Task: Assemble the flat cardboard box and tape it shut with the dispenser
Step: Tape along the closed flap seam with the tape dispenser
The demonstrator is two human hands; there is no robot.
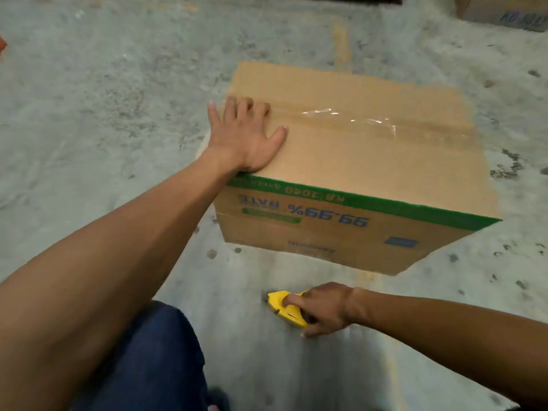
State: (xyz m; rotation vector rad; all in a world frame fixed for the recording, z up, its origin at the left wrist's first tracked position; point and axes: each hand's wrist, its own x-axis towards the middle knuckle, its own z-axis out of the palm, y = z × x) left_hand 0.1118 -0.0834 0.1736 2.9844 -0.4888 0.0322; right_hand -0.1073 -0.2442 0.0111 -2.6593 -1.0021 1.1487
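Observation:
A brown cardboard box [370,173] stands on the concrete floor with its flaps closed. Its side print, in blue with a green band, reads upside down. A strip of clear tape [355,120] runs along the top seam and wrinkles near the middle. My left hand [246,134] lies flat, fingers spread, on the box's top left corner over the end of the tape. My right hand [323,310] is low on the floor in front of the box, closed around a yellow tape dispenser [286,307].
Another printed cardboard box [504,10] sits at the far right. Flat dark cardboard lies along the top edge. A small red object [2,47] shows at the left edge. My knee in dark blue trousers [154,360] is at the bottom.

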